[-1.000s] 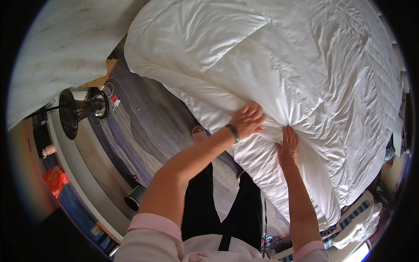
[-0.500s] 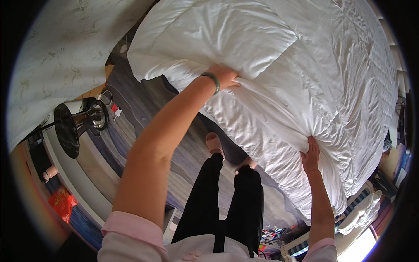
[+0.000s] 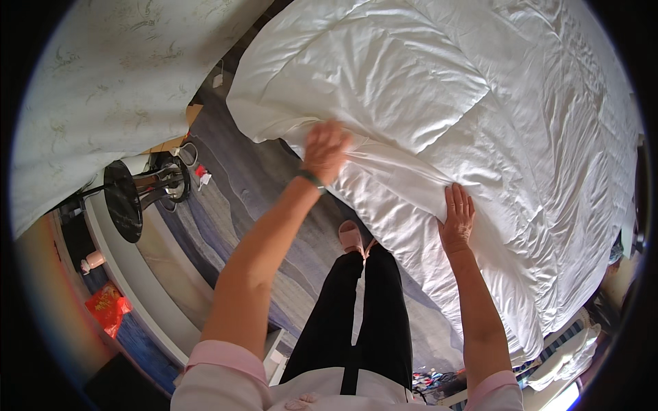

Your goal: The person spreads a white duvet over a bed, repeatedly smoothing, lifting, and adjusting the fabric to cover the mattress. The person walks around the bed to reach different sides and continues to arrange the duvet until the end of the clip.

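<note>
Grey-and-violet patterned flooring (image 3: 240,178) was seen at ten o'clock from the centre, beside a bulky white quilt (image 3: 384,75) that was spread from eleven round to four o'clock. Its glossy cloth was crossed by stitched seams and finely creased, and a loose fold was formed between the two hands. At twelve o'clock, part of the near edge was covered by the blurred left hand (image 3: 325,152); whether cloth was gripped could not be told. At three o'clock, the right hand (image 3: 457,218) was laid flat on the quilt, fingers extended. A pale patterned curtain (image 3: 103,89) was hung at ten o'clock, a round black-topped stand (image 3: 123,202) was placed at nine, and a red bag (image 3: 110,308) was seen at eight. White cloth (image 3: 565,359) was bunched at four.
</note>
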{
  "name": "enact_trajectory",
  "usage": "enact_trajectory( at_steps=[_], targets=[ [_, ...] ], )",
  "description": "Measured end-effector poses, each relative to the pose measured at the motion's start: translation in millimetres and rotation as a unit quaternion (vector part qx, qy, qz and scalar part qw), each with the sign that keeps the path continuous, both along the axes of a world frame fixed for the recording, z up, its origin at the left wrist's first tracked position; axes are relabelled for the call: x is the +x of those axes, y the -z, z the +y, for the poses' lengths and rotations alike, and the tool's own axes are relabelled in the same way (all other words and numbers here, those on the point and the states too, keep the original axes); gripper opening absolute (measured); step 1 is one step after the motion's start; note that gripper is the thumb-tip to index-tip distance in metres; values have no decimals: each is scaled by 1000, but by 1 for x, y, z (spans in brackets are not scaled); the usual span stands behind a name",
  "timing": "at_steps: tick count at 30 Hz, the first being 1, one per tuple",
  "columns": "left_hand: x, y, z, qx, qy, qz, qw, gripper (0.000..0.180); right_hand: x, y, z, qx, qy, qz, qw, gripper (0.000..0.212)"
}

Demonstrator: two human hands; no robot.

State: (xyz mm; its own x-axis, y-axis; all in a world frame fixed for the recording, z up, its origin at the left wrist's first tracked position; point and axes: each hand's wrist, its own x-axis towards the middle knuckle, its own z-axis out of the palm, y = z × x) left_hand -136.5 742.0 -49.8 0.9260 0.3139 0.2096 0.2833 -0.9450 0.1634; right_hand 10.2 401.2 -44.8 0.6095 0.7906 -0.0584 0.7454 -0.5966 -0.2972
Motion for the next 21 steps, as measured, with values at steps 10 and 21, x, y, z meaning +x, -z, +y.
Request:
enact_trajectory(
  at_steps=[10,21],
  targets=[
    [-79,-14,139,-160,-581,-111,790,28,10,-5,-1,17,-30,32,999,84],
    [45,-107,260,-51,-228,-114,966,22,10,-9,7,0,-17,45,999,79]
  ],
)
